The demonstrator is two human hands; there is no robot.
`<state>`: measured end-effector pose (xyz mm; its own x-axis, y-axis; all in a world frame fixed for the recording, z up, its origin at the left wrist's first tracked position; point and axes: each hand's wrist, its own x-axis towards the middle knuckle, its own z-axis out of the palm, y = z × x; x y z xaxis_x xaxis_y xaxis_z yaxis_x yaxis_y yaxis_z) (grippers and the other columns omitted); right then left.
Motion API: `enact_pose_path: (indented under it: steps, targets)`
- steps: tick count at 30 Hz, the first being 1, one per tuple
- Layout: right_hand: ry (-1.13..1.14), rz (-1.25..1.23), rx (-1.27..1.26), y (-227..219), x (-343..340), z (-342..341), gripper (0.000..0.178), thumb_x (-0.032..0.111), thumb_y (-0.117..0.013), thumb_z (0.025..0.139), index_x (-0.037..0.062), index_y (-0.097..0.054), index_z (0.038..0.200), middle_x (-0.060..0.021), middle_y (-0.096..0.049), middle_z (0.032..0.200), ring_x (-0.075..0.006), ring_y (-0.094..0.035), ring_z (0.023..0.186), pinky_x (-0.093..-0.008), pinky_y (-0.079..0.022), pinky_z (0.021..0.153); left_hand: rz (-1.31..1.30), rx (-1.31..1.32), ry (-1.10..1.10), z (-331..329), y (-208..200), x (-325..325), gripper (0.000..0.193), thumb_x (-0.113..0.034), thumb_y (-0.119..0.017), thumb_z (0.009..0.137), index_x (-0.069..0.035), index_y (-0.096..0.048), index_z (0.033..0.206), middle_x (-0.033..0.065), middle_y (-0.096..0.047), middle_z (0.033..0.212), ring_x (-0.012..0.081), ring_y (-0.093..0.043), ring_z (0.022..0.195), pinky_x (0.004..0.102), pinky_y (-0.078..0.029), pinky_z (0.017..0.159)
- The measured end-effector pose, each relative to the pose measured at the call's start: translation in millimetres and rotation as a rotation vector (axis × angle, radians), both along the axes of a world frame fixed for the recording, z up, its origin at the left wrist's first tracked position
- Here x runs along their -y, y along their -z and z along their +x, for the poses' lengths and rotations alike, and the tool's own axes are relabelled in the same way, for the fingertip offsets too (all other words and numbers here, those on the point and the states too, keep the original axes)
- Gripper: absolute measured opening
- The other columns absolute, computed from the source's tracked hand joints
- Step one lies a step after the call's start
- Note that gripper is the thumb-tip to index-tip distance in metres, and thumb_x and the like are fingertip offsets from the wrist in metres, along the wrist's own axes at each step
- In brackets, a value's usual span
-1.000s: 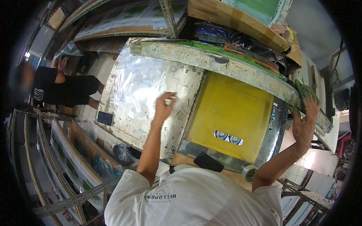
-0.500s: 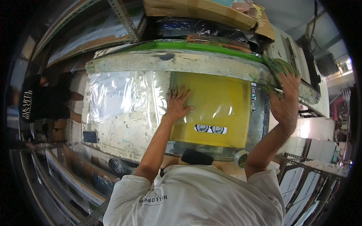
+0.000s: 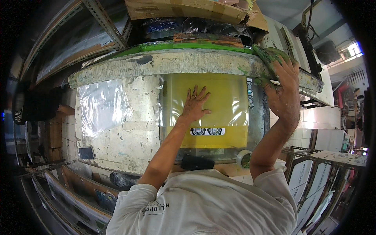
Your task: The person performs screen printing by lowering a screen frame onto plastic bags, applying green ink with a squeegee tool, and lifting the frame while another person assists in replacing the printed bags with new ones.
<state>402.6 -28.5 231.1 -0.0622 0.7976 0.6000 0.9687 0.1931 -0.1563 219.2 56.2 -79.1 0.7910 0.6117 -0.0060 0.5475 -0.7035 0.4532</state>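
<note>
A yellow rectangular panel (image 3: 231,138) lies on the worktable in front of me, with a clear plastic sheet (image 3: 229,100) over its upper part. My left hand (image 3: 197,103) rests flat on this sheet, its fingers spread. At the table's far right, my right hand (image 3: 285,88) grips a green-stained rag (image 3: 270,58) by the long pale bar. Part of the rag is hidden behind the fingers. A white strip with two round black prints (image 3: 207,131) sits just below the sheet's near edge. Another such strip (image 3: 250,93) stands along the panel's right side.
Another clear plastic sheet (image 3: 103,103) lies on the stained tabletop (image 3: 143,137) to the left. A tape roll (image 3: 243,158) and a dark block (image 3: 197,161) are at the near edge. Cardboard (image 3: 188,13) and racks surround the table. A person in black (image 3: 37,102) is at far left.
My left hand has slid rightward over the sheet, toward the middle of the yellow panel. My right hand stays by the bar's right end with the rag. The whole view has shifted.
</note>
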Motion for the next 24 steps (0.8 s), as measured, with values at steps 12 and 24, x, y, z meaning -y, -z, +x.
enact_pose_path:
  steps: [12,24]
  targets:
    - [0.026,-0.023,0.013,6,5,2,0.044,0.004,-0.065,0.065,-0.0012,-0.06,0.108,-0.02,-0.06,0.111,-0.0399,-0.051,0.106,-0.0508,-0.03,0.095,-0.02,0.058,0.016,-5,-3,15,0.083,-0.046,-0.069,0.075,-0.016,-0.033,0.143,0.009,-0.02,0.152,0.036,-0.011,0.141,0.0529,-0.006,0.114]
    - [0.015,0.002,-0.005,4,7,0,0.043,0.004,-0.065,0.065,-0.0001,-0.06,0.107,-0.0187,-0.06,0.107,-0.0374,-0.052,0.103,-0.0481,-0.032,0.091,-0.004,-0.087,-0.073,-11,-30,35,0.105,-0.043,-0.082,0.056,-0.013,-0.03,0.143,0.0137,-0.02,0.151,0.0383,-0.006,0.141,0.0528,-0.003,0.114]
